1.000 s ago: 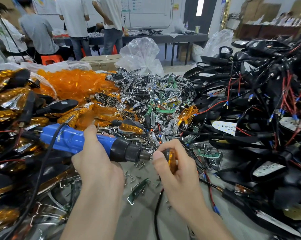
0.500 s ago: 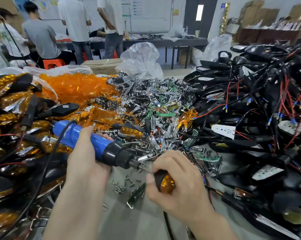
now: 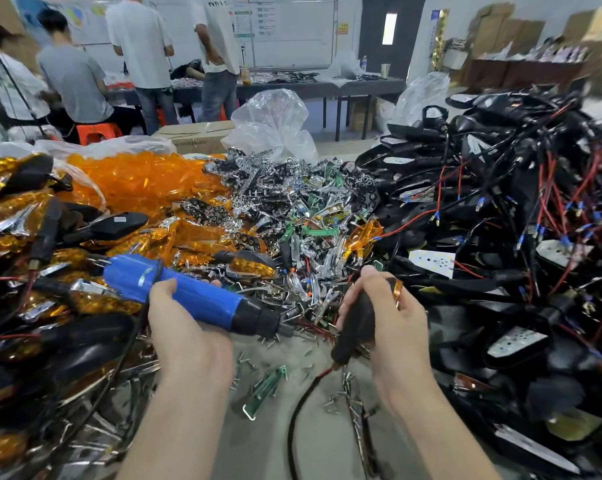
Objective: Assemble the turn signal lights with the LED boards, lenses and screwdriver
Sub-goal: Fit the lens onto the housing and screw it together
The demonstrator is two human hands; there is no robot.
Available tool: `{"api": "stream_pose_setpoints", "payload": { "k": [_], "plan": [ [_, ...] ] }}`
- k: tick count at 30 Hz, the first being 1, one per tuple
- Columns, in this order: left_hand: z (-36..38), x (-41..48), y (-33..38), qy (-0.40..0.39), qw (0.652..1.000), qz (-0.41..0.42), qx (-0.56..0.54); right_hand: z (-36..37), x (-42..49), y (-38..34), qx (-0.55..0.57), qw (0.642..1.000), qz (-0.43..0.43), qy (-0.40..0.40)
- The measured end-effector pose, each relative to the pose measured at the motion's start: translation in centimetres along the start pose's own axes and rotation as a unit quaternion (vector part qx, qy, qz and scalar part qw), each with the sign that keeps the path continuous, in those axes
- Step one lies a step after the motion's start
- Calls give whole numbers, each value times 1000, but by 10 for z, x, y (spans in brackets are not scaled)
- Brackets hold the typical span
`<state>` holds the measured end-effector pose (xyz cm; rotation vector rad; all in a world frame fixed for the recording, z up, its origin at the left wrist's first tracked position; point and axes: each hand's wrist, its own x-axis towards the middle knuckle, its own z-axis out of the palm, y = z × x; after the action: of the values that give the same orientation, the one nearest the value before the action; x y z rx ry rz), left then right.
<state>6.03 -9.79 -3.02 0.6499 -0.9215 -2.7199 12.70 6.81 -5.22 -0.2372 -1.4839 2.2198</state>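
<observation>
My left hand point(image 3: 185, 327) grips a blue electric screwdriver point(image 3: 195, 299) whose black nose points right and slightly down over loose screws point(image 3: 254, 362). My right hand point(image 3: 393, 323) holds a black turn signal light point(image 3: 356, 323) with an amber lens edge showing at my fingertips; its black-and-red wire point(image 3: 299, 403) trails toward me. The screwdriver tip sits a short gap left of the light, not touching it. A green LED board point(image 3: 265, 393) lies on the grey table between my forearms.
Finished amber-lens signals point(image 3: 19, 216) pile up at left, loose orange lenses point(image 3: 137, 181) behind them. Chrome reflectors and boards point(image 3: 292, 209) heap in the middle. Black housings with red wires point(image 3: 500, 209) fill the right. People stand at a far table point(image 3: 327, 86).
The screwdriver has pulled back from the light and its tip has dropped. My right hand has turned the signal light so its black back shows and lifted it slightly right.
</observation>
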Motion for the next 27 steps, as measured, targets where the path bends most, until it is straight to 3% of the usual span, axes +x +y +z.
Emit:
{"api": "stream_pose_setpoints", "payload": {
  "k": [7, 12, 19, 24, 27],
  "plan": [
    [-4, -6, -4, 22, 999, -23, 19, 0, -1, 3, 72, 993, 81, -44],
    [-7, -13, -7, 40, 985, 65, 153, 1, 1, 5, 123, 983, 129, -47],
    [-22, -42, -17, -27, 896, 181, 405, -1, 0, 6, 209, 965, 139, -79],
    [-35, -56, -22, -86, 837, 220, 493, -2, -1, 11, 238, 957, 142, -80],
    [-44, -66, -25, -172, 777, 235, 558, -2, -4, 11, 248, 957, 133, -68]
  ]
}}
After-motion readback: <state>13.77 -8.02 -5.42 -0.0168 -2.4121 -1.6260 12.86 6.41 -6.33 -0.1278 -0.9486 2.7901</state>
